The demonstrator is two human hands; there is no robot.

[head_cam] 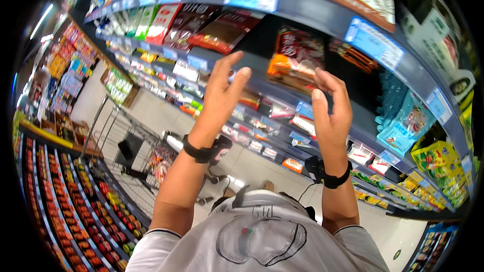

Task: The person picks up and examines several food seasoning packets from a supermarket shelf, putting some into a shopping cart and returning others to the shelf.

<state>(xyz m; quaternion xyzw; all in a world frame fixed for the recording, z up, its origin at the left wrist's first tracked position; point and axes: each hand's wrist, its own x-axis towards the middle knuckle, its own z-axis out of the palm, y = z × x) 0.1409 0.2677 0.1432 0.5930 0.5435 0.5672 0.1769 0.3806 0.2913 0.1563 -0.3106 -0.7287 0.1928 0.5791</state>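
My left hand (227, 87) is raised before a store shelf, thumb and fingers apart, with nothing in it. Just above it, dark red food bags (230, 30) lie on the shelf. My right hand (332, 102) is also empty, its fingers curved and parted. Its fingertips are beside an orange-and-clear food packet (289, 70); whether they touch it, I cannot tell. Behind that packet lies a dark red printed bag (300, 45). Light blue bags (406, 121) are to the right of my right hand. Each wrist wears a black strap with a small device.
A wire shopping cart (130, 151) with bagged goods stands at the left. The upper shelf edge (310, 11) with price tags juts out above my hands. Lower shelves hold small packages. Racks of jars (87, 211) are at the lower left. A cable hangs near my right wrist.
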